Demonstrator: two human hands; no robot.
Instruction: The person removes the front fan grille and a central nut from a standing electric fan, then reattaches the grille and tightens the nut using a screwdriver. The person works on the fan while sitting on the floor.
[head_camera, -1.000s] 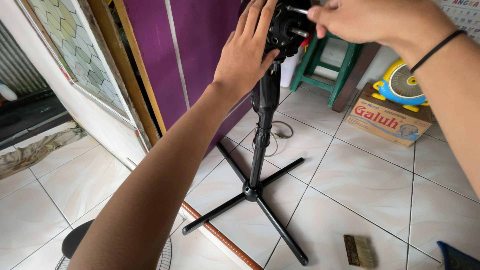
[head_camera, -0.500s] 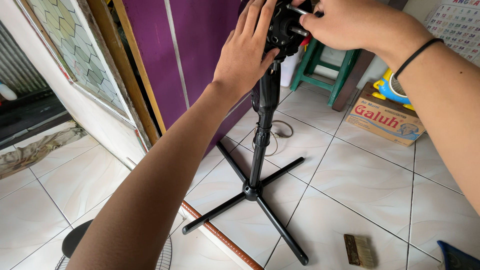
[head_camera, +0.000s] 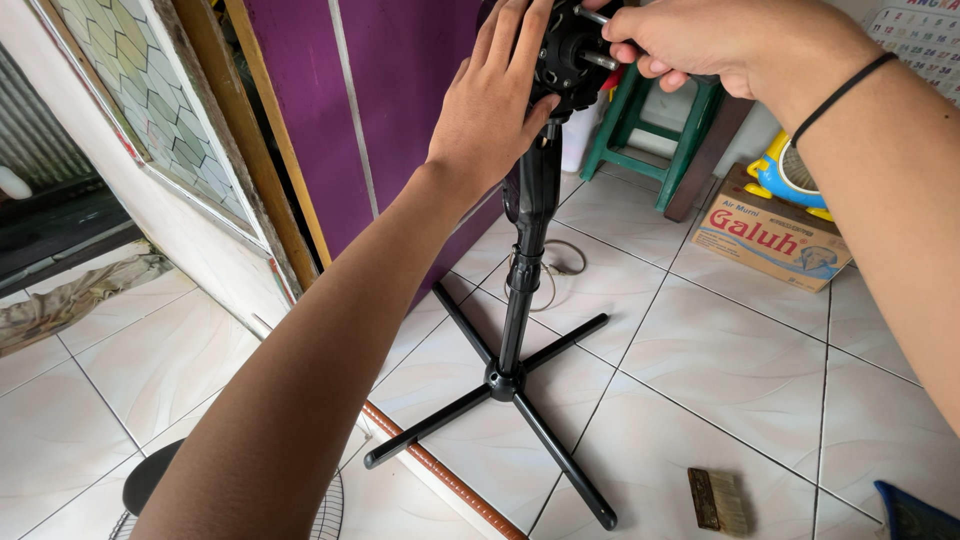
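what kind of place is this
Most likely a room in a home, used here for fixing a stand fan: white tiled floor, a purple door beside a patterned glass window, plus a green plastic stool and a cardboard box.

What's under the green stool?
Under the green stool you can see white floor tiles and bare space between its legs. The right hand covers the seat, so its top cannot be seen.

fan head (head_camera: 568, 55): top cut by frame | right hand (head_camera: 715, 45) fingertips hidden | blue object (head_camera: 915, 515): cropped at corner
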